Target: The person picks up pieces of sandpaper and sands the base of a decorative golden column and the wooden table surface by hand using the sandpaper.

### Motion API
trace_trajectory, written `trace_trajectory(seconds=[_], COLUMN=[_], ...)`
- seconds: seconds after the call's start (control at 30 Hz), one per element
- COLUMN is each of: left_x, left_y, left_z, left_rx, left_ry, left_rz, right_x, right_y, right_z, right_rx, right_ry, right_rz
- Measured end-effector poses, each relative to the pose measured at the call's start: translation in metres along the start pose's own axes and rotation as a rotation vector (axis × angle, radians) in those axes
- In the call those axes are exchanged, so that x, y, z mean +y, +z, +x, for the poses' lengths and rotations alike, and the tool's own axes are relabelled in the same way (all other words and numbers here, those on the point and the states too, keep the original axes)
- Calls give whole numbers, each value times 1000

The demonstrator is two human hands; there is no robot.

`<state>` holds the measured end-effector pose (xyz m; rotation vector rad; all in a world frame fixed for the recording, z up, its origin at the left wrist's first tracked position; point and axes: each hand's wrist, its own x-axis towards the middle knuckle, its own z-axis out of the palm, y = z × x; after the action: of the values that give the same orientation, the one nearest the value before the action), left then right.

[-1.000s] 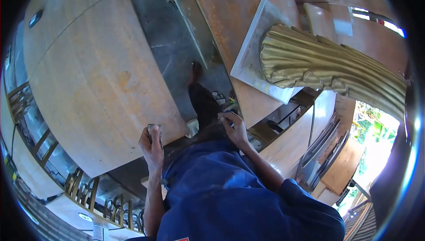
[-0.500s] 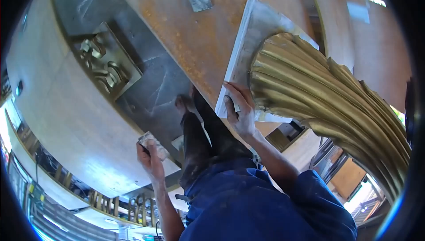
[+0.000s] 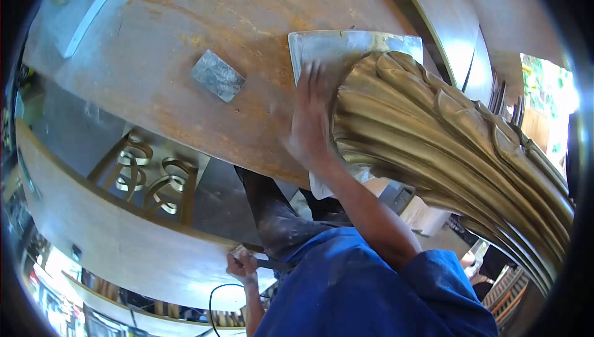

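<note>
My right hand point(image 3: 311, 117) lies with fingers stretched out over the grey-white flat base point(image 3: 356, 40), beside the fluted end of a large gold column point(image 3: 427, 114). Motion blurs its palm and thumb. The column is carved with long ridges and leaf shapes, and reaches away to the lower right. Low by my body, my left hand point(image 3: 244, 267) is closed on a small pale grey block point(image 3: 238, 251), mostly hidden by the fingers. A grey mottled rectangular piece point(image 3: 218, 76) lies on the brown worn tabletop point(image 3: 247, 27), left of the base.
A long pale panel point(image 3: 130, 247) stands across the left. Behind it, gold curled metal pieces point(image 3: 167, 185) sit on a lower surface. Large boards point(image 3: 433, 9) lean at the upper right. A white strip point(image 3: 99, 12) lies at the upper left, and a black cable point(image 3: 211, 303) loops below.
My view has turned, showing more tabletop. My right hand has gone from gripping the base's near edge to lying flat over its surface. My left hand, still holding the block, is lower and nearer my body.
</note>
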<state>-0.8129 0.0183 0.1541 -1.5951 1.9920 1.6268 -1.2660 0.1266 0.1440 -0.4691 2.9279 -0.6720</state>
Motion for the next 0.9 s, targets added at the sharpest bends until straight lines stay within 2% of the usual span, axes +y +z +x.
trace_trajectory(seconds=[0.07, 0.1, 0.17, 0.2, 0.27, 0.33, 0.4, 0.43, 0.5, 0.57, 0.6, 0.67, 0.7, 0.77, 0.83, 0.9], left_x=[31, 53, 86, 79, 85, 149, 207, 234, 276, 274, 293, 350, 366, 378, 382, 385], left_y=[-9, -11, -15, -32, -47, -38, -26, -16, 7, 11, 25, 70, 87, 111, 128, 144], left_z=[7, 15, 40, 54, 85, 122, 150, 161, 174, 201, 202, 198, 199, 194, 186, 171], left_rx=[-64, -104, -188, -147, -113, 119, 126, 130, 22, -134, -133, -215, -242, -283, -360, -492], left_ry=[-16, -17, 3, -36, -71, -25, 57, 74, 106, 247, 264, 364, 377, 385, 408, 452], left_rz=[-36, -91, -206, -227, -250, -109, -65, -49, -104, -1, 15, 150, 118, 114, 313, 469], right_x=[15, 19, 24, 18, 0, -13, 4, 6, 3, -24, -39, -47, -50, -62, -68, -63], right_y=[13, 18, 23, 17, -1, -12, -4, 5, 15, -34, -19, -16, -22, -37, -48, -49], right_z=[48, 70, 107, 109, 92, 80, 88, 83, 60, 33, 8, -32, -36, -47, -50, -50], right_rx=[162, 156, 303, 315, 127, -64, 394, 406, 292, -474, -284, -259, -241, -26, 177, 148], right_ry=[120, 135, 529, 546, 199, -147, 160, 172, 51, 56, -60, -39, -36, 78, 192, 191], right_rz=[11, 15, -108, -108, 47, 210, 186, 203, 344, 939, 792, 889, 904, 790, 663, 619])
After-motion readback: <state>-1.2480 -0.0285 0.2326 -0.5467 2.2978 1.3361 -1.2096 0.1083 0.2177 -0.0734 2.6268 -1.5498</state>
